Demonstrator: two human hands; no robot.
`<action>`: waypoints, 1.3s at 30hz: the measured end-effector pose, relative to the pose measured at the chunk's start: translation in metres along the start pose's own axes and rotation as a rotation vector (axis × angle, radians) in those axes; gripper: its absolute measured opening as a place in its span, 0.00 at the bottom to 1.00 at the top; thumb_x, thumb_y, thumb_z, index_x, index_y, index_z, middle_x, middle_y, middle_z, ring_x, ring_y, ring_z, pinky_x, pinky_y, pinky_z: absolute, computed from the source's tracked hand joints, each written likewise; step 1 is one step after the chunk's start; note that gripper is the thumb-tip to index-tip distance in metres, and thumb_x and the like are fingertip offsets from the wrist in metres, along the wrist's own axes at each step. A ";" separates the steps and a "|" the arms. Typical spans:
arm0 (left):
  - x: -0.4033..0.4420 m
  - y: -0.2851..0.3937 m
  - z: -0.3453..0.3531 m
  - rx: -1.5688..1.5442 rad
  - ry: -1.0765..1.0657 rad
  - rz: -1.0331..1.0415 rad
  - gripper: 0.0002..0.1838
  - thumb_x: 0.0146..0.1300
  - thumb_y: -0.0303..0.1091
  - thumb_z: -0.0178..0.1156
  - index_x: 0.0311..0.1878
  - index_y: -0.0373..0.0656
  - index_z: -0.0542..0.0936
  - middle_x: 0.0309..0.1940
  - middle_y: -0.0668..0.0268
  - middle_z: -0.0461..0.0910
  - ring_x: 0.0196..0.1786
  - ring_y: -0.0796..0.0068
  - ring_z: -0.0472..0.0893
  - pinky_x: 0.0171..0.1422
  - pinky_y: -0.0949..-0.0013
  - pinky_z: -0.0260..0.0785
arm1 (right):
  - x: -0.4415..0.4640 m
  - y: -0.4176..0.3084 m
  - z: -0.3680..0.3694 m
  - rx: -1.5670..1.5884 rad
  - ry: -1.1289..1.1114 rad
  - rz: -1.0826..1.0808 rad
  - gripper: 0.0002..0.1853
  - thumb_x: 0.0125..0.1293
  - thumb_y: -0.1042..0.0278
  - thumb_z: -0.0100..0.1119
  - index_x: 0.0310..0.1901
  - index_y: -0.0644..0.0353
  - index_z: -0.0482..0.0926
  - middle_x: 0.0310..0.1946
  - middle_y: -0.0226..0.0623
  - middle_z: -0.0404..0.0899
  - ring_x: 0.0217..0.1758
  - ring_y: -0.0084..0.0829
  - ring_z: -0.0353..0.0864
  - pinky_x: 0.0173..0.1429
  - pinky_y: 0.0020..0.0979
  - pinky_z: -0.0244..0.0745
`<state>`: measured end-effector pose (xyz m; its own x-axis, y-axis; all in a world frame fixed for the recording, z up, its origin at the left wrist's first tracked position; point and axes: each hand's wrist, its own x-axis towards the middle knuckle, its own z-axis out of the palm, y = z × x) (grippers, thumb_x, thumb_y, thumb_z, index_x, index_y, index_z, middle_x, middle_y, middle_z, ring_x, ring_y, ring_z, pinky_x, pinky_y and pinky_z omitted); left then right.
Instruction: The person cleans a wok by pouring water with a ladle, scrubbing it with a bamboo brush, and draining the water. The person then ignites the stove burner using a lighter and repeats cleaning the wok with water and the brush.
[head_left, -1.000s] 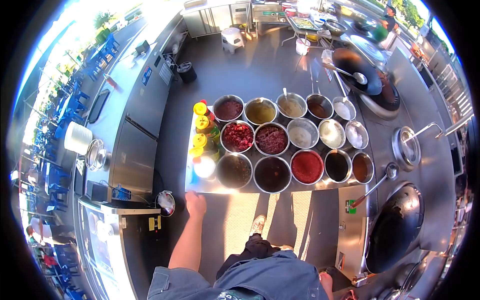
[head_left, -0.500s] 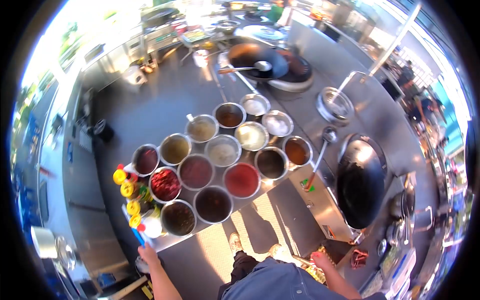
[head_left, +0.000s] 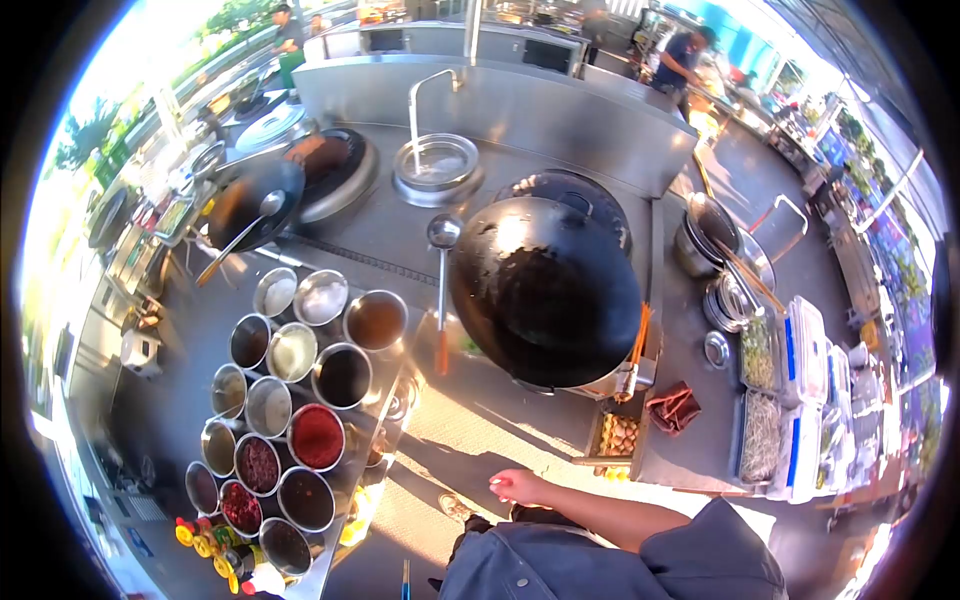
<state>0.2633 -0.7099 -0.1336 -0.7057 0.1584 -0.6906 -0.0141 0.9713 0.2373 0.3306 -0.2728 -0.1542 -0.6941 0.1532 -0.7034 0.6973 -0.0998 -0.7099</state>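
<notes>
My right hand is in front of my body at the lower middle, above the floor, with its fingers loosely curled and nothing visible in them. My left hand is out of view. A thin blue stick-like thing shows at the bottom edge; what holds it, if anything, is hidden. Ahead of my right hand, a large black wok rests tilted on the stove. Beside it lies a ladle with a wooden handle. To the left, a metal cart carries several steel pots, including one of red sauce.
Yellow-capped bottles stand at the cart's near end. Further off are another wok and a water basin under a tap. At right, a dark red cloth and plastic containers lie on the counter. A person stands at the back right.
The view has turned to the right, so the wok is now central and the pots sit at left. My left hand has left the view. My right hand is now in front of my body.
</notes>
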 end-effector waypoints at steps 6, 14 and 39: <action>0.023 0.172 -0.032 0.127 -0.101 0.293 0.21 0.64 0.42 0.57 0.53 0.36 0.73 0.41 0.45 0.80 0.49 0.47 0.79 0.51 0.50 0.73 | -0.034 -0.014 -0.019 0.047 -0.176 -0.147 0.28 0.67 0.39 0.56 0.52 0.59 0.78 0.30 0.31 0.78 0.30 0.21 0.73 0.36 0.27 0.70; -0.034 0.422 0.026 -0.018 -0.170 1.162 0.18 0.63 0.40 0.61 0.47 0.34 0.75 0.35 0.48 0.80 0.40 0.45 0.81 0.45 0.54 0.73 | -0.094 0.011 -0.083 1.201 0.170 0.001 0.16 0.70 0.58 0.58 0.50 0.60 0.78 0.39 0.39 0.81 0.43 0.33 0.81 0.46 0.33 0.77; 0.122 0.502 -0.009 -1.226 -0.753 0.148 0.10 0.61 0.27 0.54 0.45 0.37 0.77 0.40 0.58 0.82 0.44 0.63 0.82 0.46 0.66 0.73 | -0.144 0.012 -0.149 1.349 1.014 -0.034 0.10 0.66 0.72 0.55 0.45 0.67 0.76 0.32 0.46 0.83 0.36 0.42 0.84 0.41 0.38 0.80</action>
<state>0.1638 -0.2049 -0.0924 -0.2266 0.6715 -0.7055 -0.8350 0.2390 0.4957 0.4661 -0.1492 -0.0557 0.0557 0.6442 -0.7628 -0.3265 -0.7103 -0.6236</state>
